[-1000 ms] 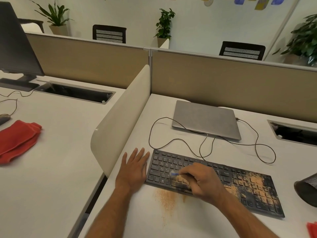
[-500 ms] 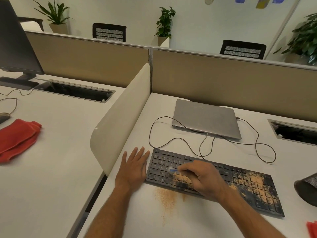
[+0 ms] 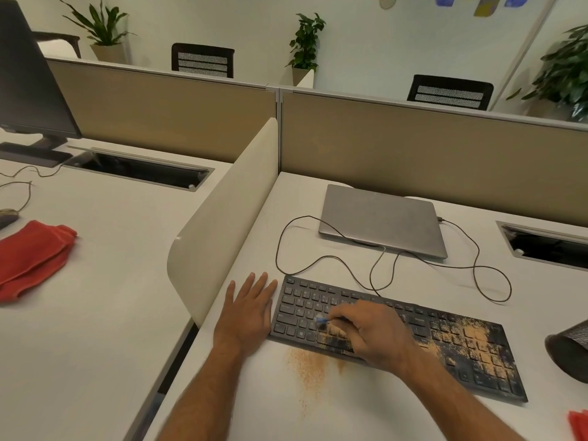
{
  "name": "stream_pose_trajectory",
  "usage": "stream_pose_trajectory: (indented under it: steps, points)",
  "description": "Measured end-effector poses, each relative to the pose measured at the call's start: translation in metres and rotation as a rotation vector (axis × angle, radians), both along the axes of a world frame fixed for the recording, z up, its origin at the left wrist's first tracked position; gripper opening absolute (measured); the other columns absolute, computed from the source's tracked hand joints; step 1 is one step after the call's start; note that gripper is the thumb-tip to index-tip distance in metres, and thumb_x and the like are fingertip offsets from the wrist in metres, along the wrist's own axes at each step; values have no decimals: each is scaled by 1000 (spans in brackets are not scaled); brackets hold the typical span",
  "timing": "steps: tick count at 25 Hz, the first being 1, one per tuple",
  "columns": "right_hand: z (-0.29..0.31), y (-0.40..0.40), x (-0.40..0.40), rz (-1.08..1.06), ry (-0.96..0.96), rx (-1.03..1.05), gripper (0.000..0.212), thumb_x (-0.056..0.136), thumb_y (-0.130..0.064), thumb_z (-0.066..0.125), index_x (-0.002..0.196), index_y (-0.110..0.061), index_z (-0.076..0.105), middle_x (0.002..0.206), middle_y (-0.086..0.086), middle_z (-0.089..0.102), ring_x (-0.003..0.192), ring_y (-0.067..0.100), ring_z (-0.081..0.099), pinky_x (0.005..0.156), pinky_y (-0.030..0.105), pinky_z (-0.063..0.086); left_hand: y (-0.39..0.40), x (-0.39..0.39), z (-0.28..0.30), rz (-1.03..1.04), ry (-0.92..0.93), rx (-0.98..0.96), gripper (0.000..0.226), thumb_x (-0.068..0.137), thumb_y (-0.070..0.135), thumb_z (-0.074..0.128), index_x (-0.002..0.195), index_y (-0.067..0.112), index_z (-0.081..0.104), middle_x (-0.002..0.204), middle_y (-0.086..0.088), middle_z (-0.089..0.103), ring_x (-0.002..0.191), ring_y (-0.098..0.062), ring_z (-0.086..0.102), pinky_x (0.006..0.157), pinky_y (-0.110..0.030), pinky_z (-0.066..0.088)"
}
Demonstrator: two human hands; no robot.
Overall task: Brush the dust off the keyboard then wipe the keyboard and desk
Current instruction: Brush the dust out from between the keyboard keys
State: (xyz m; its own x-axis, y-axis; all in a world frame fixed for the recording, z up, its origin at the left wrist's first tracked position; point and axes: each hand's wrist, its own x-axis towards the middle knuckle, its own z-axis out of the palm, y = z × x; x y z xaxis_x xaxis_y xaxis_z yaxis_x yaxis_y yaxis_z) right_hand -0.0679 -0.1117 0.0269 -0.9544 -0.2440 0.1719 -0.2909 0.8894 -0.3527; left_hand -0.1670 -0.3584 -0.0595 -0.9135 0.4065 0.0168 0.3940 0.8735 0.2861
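A black keyboard (image 3: 305, 305) lies on the white desk (image 3: 366, 405), its right half and lower middle speckled with orange-brown dust (image 3: 471, 337). My right hand (image 3: 375, 337) rests over the keyboard's middle and pinches a small blue-handled brush (image 3: 322, 320), whose tip touches the lower-left keys. More dust (image 3: 307, 364) lies on the desk just in front of the keyboard. My left hand (image 3: 246, 308) lies flat on the desk, fingers apart, against the keyboard's left end.
A shut grey laptop (image 3: 381, 219) lies behind the keyboard, with a looping black cable (image 3: 477, 265) between them. A beige divider (image 3: 222, 214) stands at left. A red cloth (image 3: 30, 257) lies on the neighbouring desk; another red cloth's corner (image 3: 579, 424) and a dark mesh container (image 3: 569, 351) are at right.
My right hand and the brush have shifted slightly left and up across the keys. The left hand has stayed flat in place.
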Motion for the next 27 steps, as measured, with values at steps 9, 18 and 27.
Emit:
stream_pose_trajectory:
  steps: [9, 18, 27]
  points:
    - [-1, 3, 2, -24, -9, 2, 19, 90, -39, 46, 100, -34, 62, 75, -15, 62, 68, 5, 53, 58, 26, 47, 0, 0, 0, -3, 5, -15, 72, 92, 49, -6, 158, 37, 19, 166, 14, 9, 153, -8, -6, 124, -42, -11]
    - [1, 5, 2, 12, 56, 9, 18, 90, -39, 44, 99, -37, 60, 72, -16, 61, 65, 4, 50, 52, 29, 47, 0, 0, -1, 11, 12, 3, 69, 94, 48, -2, 157, 37, 23, 166, 14, 13, 153, -7, -3, 124, -42, -10]
    - [7, 7, 1, 58, 87, -29, 21, 91, -41, 43, 101, -36, 61, 73, -17, 62, 64, 4, 52, 51, 25, 46, 0, 1, 0, 8, 7, 3, 70, 93, 48, -3, 157, 37, 21, 166, 14, 11, 153, -7, -5, 124, -43, -10]
